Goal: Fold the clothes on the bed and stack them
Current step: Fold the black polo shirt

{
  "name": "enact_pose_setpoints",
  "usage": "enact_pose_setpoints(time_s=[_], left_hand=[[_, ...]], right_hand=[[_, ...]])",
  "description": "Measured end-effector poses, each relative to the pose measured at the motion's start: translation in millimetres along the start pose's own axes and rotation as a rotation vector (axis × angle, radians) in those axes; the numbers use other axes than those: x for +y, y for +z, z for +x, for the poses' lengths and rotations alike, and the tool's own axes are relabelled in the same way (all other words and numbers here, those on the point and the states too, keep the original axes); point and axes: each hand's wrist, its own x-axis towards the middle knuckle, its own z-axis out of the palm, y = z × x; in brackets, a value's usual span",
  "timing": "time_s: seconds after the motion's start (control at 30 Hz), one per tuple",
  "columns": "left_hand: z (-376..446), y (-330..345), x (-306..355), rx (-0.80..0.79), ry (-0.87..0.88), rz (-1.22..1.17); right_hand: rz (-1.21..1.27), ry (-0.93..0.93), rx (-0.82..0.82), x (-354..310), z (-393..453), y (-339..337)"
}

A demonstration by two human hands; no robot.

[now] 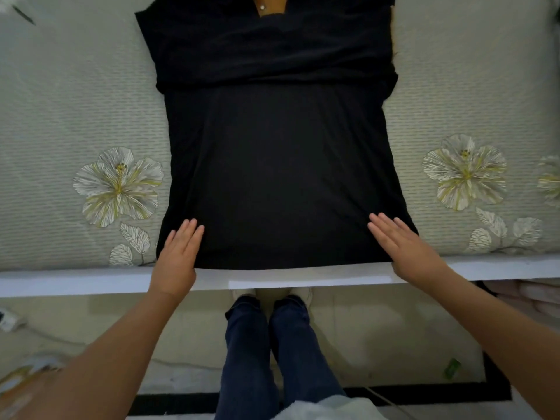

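I see both grips spread flat: left hand (177, 256) and right hand (403, 247) pressing near corners of black garment (281, 165) on bed (75, 116).

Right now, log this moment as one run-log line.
stage: smoothing | left hand: flat on black garment hem | right hand: flat on hem | bed: garment spread, partly folded

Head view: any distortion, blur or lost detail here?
Head view: wide-angle bending curves the bed edge; the black garment is so dark its folds barely read; both hands look sharp, while the frame corners go soft.
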Motion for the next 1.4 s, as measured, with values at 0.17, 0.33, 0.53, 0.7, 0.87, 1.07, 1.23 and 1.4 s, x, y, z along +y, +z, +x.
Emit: enact_pose_setpoints(time_s=[0.17, 0.33, 0.53, 0.7, 0.87, 1.07, 1.23, 1.4], left_hand=[[-39, -6, 9, -0.264, 0.017, 0.07], [-57, -47, 12, -0.769, 0.111, 0.146], [0, -122, 21, -0.591, -0.028, 0.156], [49, -152, 14, -0.201, -0.037, 0.317], [103, -171, -5, -0.084, -0.126, 0.281], [198, -195, -33, -0.032, -0.186, 0.145], [282, -199, -54, -0.087, -0.151, 0.097], [348, -182, -74, -0.132, -0.18, 0.116]], right_hand=[[0.032, 0.021, -0.476, -19, -34, -9], [0.104, -0.005, -0.617, -39, -63, -32], [0.066, 0.181, -0.469, -19, -25, -85], [0.053, 0.357, -0.132, 21, 36, -130], [0.088, 0.45, 0.034, 50, 106, -164], [0.021, 0.558, -0.082, 86, 194, -192], [-0.044, 0.581, -0.226, 125, 266, -199], [-0.091, 0.571, -0.316, 159, 324, -183]])
